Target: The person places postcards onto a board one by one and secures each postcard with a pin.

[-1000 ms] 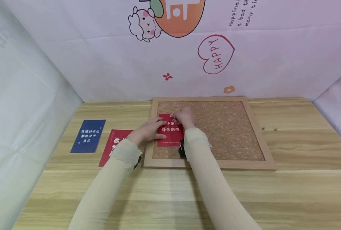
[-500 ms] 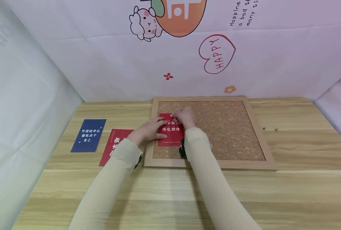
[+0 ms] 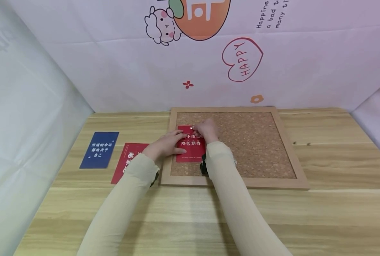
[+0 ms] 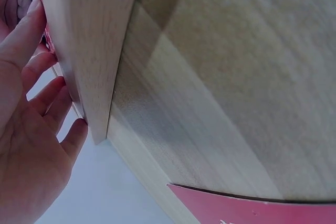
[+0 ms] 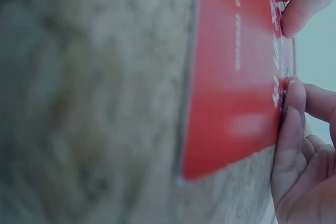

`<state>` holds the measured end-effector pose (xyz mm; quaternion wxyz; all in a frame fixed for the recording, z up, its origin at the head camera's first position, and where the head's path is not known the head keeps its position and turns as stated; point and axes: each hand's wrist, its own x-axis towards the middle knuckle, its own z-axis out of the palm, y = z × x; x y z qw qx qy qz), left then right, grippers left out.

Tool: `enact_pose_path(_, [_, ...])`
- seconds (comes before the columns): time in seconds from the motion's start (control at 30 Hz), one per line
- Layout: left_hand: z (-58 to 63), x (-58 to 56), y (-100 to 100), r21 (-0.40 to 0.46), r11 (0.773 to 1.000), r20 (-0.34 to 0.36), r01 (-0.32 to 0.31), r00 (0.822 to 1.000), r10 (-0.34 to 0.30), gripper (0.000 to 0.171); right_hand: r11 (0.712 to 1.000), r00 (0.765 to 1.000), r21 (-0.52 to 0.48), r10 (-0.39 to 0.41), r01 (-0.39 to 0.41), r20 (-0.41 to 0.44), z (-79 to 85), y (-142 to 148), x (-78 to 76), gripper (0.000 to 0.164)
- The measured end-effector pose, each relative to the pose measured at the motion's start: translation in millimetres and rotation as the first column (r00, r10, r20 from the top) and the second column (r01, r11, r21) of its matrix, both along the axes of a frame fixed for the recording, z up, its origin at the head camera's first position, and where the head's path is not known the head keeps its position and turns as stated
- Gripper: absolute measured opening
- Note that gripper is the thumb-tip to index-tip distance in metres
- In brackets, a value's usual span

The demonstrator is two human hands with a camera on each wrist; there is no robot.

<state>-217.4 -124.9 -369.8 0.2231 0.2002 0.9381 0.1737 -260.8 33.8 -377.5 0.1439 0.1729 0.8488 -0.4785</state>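
The glossy red rectangular card [image 3: 194, 150] lies near the left edge of the wood-framed cork board [image 3: 247, 142]; likely light and creasable, best held by its edges. The left hand [image 3: 165, 144] rests spread fingers on it; the right hand [image 3: 207, 129] curls at its far edge, grip unclear.

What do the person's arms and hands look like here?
The left hand and right hand are ungloved. Long, plain, pale cream sleeves end in loose cuffs. A black item, mostly hidden, shows at each wrist.
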Motion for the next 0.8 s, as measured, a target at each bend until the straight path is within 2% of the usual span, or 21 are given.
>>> enact_pose_path(0.17, [1.2, 0.6, 0.4, 0.007, 1.0, 0.008, -0.011, 1.0, 0.011, 0.068, 0.999, 1.0, -0.032, -0.013, 0.012, -0.005, 0.6, 0.0, 0.9, 0.017])
enact_pose_path(0.3, [1.1, 1.1, 0.9, 0.01, 1.0, 0.012, -0.014, 1.0, 0.014, 0.068, 1.0, 1.0, 0.014, 0.009, -0.009, -0.013, 1.9, -0.1, 3.9, 0.018])
enact_pose_path(0.5, [-1.3, -0.1, 0.6, 0.015, 1.0, 0.019, -0.022, 1.0, 0.021, 0.069, 0.98, 0.988, 0.134, 0.15, -0.145, -0.022, 1.2, 1.1, 2.4, 0.033])
enact_pose_path(0.7, [0.6, -1.2, 0.5, 0.012, 1.0, 0.019, -0.015, 1.0, 0.015, 0.069, 0.95, 0.959, 0.127, 0.284, -0.285, 0.027, 5.3, 3.7, -3.1, 0.033])
enact_pose_path(0.8, [0.4, -0.6, 0.2, 0.007, 1.0, 0.026, -0.02, 0.999, 0.02, 0.069, 0.933, 0.94, 0.122, 0.34, -0.339, 0.013, 8.2, 6.0, 0.6, 0.027])
